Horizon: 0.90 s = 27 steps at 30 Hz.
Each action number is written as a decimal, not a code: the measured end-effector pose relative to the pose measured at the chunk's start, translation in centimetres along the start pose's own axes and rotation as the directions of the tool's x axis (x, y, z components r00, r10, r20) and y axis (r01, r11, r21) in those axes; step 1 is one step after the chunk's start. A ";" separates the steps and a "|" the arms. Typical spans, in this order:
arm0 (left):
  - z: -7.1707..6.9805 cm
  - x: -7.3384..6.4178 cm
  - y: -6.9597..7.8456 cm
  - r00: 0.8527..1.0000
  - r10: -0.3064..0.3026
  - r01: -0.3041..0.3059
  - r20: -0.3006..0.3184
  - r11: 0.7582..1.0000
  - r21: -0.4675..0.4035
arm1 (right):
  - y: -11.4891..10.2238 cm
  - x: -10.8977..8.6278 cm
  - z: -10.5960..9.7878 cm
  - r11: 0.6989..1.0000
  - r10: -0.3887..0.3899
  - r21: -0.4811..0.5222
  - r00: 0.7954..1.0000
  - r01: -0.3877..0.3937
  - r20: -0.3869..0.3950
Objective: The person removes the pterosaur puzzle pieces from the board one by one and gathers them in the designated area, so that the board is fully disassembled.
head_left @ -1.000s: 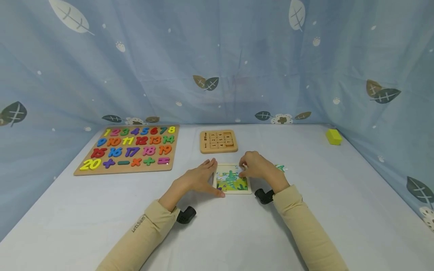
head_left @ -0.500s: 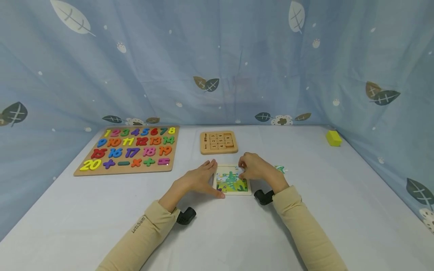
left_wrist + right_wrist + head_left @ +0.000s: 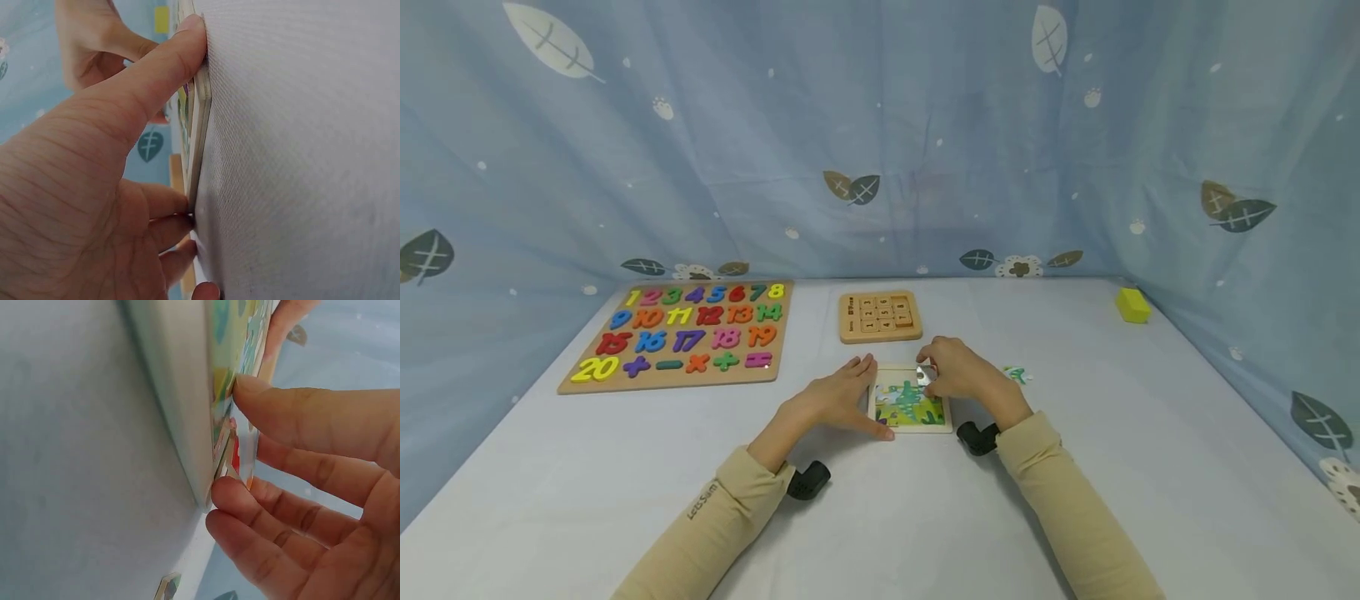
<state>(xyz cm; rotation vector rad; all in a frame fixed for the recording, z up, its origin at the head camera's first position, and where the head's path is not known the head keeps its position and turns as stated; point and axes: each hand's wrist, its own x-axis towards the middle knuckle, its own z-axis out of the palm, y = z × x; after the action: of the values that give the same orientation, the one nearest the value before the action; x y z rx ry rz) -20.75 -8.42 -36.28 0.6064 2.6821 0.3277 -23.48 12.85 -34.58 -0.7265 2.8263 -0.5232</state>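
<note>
A small jigsaw puzzle board point(image 3: 917, 430) with a pale wooden frame lies flat in the middle of the table, its picture green and blue. My left hand point(image 3: 833, 402) rests at the board's left side, fingers extended along that edge and thumb point(image 3: 178, 56) on the near corner. At the upper right of the board, my right hand point(image 3: 961, 372) pinches a jigsaw piece point(image 3: 927, 375). This piece stands tilted up, showing a pale face in the right wrist view, and its lower edge is at the board. Part of it is hidden by the fingers.
Loose jigsaw pieces point(image 3: 1017, 374) lie right of the board, partly behind the right wrist. A wooden number slide puzzle point(image 3: 857, 335) sits behind it. At the left is a board of colourful numbers point(image 3: 662, 382). A yellow-green block point(image 3: 1132, 306) stands far right.
The jigsaw piece in my right hand has tilted, so its pale face now shows. My left hand keeps its place on the board. The head view has shifted slightly.
</note>
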 end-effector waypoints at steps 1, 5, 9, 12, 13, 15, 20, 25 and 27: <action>0.0 0.0 0.0 1.000 -0.001 0.001 0.002 1.000 -0.001 | 0.0 0.0 0.0 1.000 -0.006 -0.004 1.000 0.006 0.001; 0.1 0.0 -0.1 1.000 -0.005 0.005 0.001 1.000 0.004 | -0.2 0.0 0.1 1.000 -0.006 -0.031 0.999 0.005 -0.031; 0.1 0.0 -0.1 1.000 0.001 -0.001 -0.007 1.000 0.000 | -0.4 0.0 0.1 0.997 0.023 -0.073 0.997 -0.028 -0.076; 0.1 -0.1 -0.1 1.000 0.001 -0.001 -0.002 1.000 -0.005 | -0.5 0.0 0.1 0.996 0.031 -0.078 0.995 -0.038 -0.091; 0.1 -0.1 0.0 1.000 0.002 -0.002 -0.003 1.000 -0.006 | -0.6 0.0 0.1 0.996 0.031 -0.080 0.995 -0.039 -0.097; 0.1 -0.1 0.0 1.000 0.000 0.000 -0.004 1.000 -0.006 | -0.5 0.0 0.1 0.995 0.021 -0.091 0.994 -0.031 -0.109; 0.1 -0.1 0.0 1.000 0.001 -0.001 -0.006 1.000 -0.001 | -0.4 0.0 0.2 0.994 0.040 -0.099 0.993 -0.052 -0.115; 0.1 -0.1 0.0 1.000 -0.001 0.001 -0.003 1.000 0.000 | -0.5 -0.1 0.1 0.992 0.066 -0.097 0.991 -0.077 -0.112; 0.1 -0.1 0.0 1.000 -0.002 0.002 -0.006 1.000 0.003 | -0.5 -0.2 0.1 0.991 0.053 -0.113 0.990 -0.068 -0.128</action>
<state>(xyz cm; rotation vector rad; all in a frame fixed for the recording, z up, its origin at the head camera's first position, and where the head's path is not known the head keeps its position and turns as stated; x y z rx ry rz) -20.68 -8.45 -36.31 0.6044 2.6892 0.3251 -23.07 12.45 -34.49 -0.6469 3.0063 -0.4087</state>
